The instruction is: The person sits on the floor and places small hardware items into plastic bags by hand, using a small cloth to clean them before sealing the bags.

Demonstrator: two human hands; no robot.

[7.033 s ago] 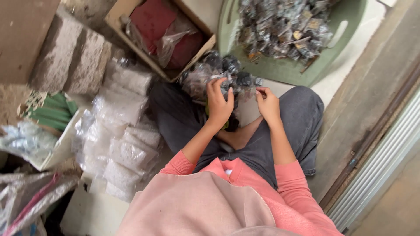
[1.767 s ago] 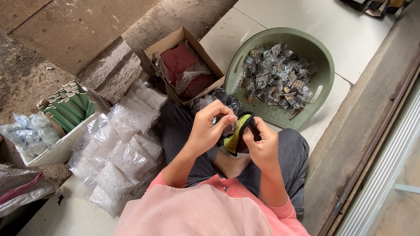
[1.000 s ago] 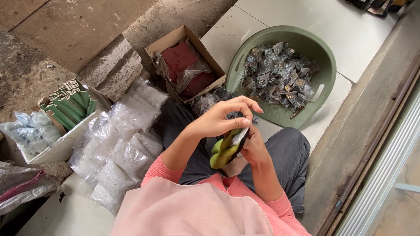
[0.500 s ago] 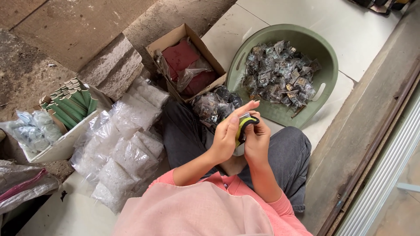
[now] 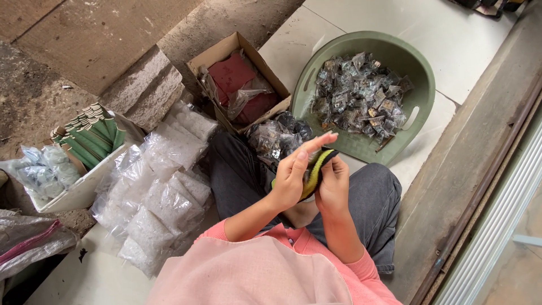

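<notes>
Yellow-green and black, that's the small pad-like item [image 5: 314,171] sandwiched between both hands, held up over the lap of a person sitting on the floor in grey trousers. Left hand [image 5: 294,175] is on the near side of it with the fingers [image 5: 316,141] stretched out flat along it, not curled. Right hand [image 5: 334,183] cups it from the other side, fingers wrapped against its edge. Can't tell exactly what the item is from this angle.

Just beyond the hands there's a clear bag of small dark parts [image 5: 276,135] resting on the knee. Further out, a green plastic basin [image 5: 418,73] full of little packets, and a cardboard box [image 5: 226,51] with something red inside. Off to the left sits a heap of clear bags with white contents [image 5: 161,192].
</notes>
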